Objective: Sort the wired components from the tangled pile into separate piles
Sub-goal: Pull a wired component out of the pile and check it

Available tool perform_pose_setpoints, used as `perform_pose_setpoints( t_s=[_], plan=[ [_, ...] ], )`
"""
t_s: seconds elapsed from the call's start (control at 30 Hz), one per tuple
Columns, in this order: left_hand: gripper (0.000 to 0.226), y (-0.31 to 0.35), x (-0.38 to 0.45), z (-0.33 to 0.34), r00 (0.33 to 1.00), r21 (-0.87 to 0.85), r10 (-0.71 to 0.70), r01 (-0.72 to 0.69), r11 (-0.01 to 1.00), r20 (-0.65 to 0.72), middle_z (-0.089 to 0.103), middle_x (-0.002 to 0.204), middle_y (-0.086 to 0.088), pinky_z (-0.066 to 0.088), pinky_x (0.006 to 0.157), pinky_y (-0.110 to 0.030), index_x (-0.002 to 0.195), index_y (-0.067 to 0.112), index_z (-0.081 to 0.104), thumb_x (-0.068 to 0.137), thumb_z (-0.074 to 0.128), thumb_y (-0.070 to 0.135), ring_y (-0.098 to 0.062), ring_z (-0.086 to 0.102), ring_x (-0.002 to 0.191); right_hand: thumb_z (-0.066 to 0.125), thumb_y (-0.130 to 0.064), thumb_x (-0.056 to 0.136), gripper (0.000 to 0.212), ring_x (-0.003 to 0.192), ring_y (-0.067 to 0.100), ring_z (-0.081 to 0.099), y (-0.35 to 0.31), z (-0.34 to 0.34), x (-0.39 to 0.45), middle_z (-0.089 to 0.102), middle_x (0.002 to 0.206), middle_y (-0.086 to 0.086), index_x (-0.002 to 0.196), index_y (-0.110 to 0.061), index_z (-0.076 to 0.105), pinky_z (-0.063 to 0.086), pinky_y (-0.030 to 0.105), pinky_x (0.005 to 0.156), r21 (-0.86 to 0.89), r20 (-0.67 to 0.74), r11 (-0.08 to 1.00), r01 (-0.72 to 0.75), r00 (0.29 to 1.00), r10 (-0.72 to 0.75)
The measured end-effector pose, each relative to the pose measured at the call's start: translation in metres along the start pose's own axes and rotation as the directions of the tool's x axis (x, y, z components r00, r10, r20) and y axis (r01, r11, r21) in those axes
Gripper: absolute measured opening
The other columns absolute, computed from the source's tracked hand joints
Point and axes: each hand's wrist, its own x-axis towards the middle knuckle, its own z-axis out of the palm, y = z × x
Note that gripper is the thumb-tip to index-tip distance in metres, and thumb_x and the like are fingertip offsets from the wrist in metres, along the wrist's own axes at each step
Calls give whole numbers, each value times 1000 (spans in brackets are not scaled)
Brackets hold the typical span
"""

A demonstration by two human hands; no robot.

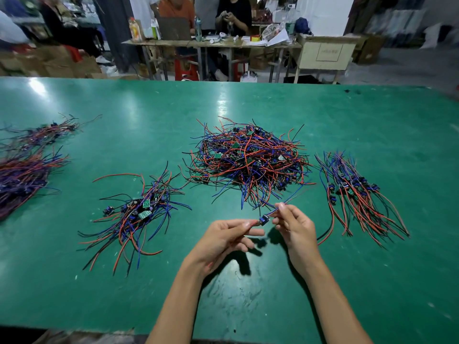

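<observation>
Both hands over worktop (248,306): left hand (223,240) and right hand (294,225) fingers pinched on one wired component's (264,219) leads, near tangled pile (248,160).

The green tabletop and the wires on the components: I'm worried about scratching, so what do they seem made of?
The green tabletop looks like a smooth, semi-gloss mat, perhaps rubber or vinyl: it mirrors the lights and shows pale scuffs. The wires in the tangled pile look sheathed in flexible plastic, red, blue and black, bending in loose curves.
</observation>
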Motion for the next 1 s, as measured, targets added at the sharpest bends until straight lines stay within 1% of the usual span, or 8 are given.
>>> perform_pose_setpoints(
  t_s=[0.17,0.33,0.43,0.6,0.7,0.8,0.9,1.0],
  plan=[
    [19,-5,0,1,995,-36,70,-73,997,-70,74,106,-23,48,53,-17,106,0,76,91,67,6,-11,56,52,64,-17,97,9,64,4,61,1,-7,0,71,80,0,95,-11,70,49,12,59,79,40,996,-46,998,43],
    [25,-9,-8,5,971,124,211,-197,973,-113,75,103,-22,48,54,-19,103,10,80,78,81,15,-13,58,55,55,-9,101,15,64,3,61,1,-7,0,75,89,5,102,-13,70,51,12,59,164,40,984,-67,997,61],
    [25,-11,-9,6,966,153,237,-220,963,-102,76,100,-21,50,55,-20,102,10,80,78,82,11,-15,60,55,54,-8,102,18,65,4,61,2,-7,-1,76,92,6,103,-14,71,52,13,61,178,43,983,-54,998,47],
    [21,-11,-9,7,961,173,257,-236,956,-106,77,99,-19,49,55,-21,101,11,80,80,81,8,-16,61,56,64,-16,95,14,69,6,60,1,-9,-4,74,96,6,100,-17,76,53,14,66,164,61,985,-54,997,44],
    [19,-11,-8,5,959,153,259,-241,958,-113,77,99,-19,48,51,-19,102,15,80,83,79,13,-13,59,54,69,-29,86,22,76,5,60,1,-8,-9,74,95,0,104,-20,78,51,15,73,-1,127,1000,20,992,-19],
    [16,-10,-6,4,958,115,249,-234,965,-139,76,98,-19,47,47,-20,103,17,79,88,74,14,-13,57,49,69,-31,84,23,80,4,64,4,-2,-11,77,92,-3,100,-16,76,50,13,74,-109,85,987,117,991,-108],
    [16,-10,-5,5,959,87,245,-234,968,-146,75,93,-22,46,46,-21,105,14,77,91,71,17,-14,54,45,70,-34,85,29,91,8,70,5,-3,-9,78,102,1,101,-11,73,53,16,79,-93,45,987,135,990,-131],
    [17,-10,-5,5,956,90,250,-238,967,-154,73,86,-21,45,45,-22,106,10,77,91,70,16,-15,51,44,67,-28,91,24,93,20,75,7,-2,-8,77,105,12,101,-7,65,58,23,74,27,61,998,62,996,-64]
  ],
)
